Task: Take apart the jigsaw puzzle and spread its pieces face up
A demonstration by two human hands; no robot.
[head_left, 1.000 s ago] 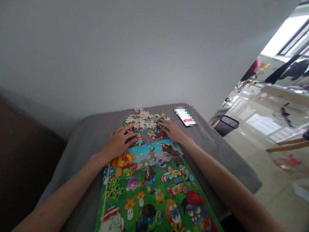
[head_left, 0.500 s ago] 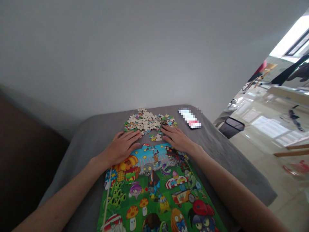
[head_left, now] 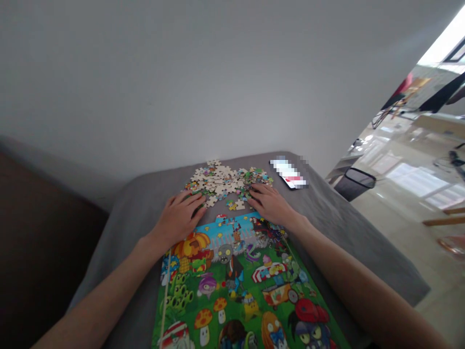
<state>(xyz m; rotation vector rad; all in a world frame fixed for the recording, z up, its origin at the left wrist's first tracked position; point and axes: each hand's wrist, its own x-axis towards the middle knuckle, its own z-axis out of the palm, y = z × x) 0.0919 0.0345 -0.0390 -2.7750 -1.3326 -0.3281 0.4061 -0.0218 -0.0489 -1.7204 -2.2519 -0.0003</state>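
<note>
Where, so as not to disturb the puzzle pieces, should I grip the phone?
Grip the phone by its long edges, pinching across it, and come from the right with the right hand. It lies flat and slim on the grey cloth, so its edges are likely the best hold, and that side stays clear of the puzzle pieces.

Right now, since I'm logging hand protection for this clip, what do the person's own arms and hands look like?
The left hand and right hand are bare, with no gloves, and no rings show on the fingers. The left forearm and right forearm are bare too, with no sleeves, watch, bands or cables in view.
</note>
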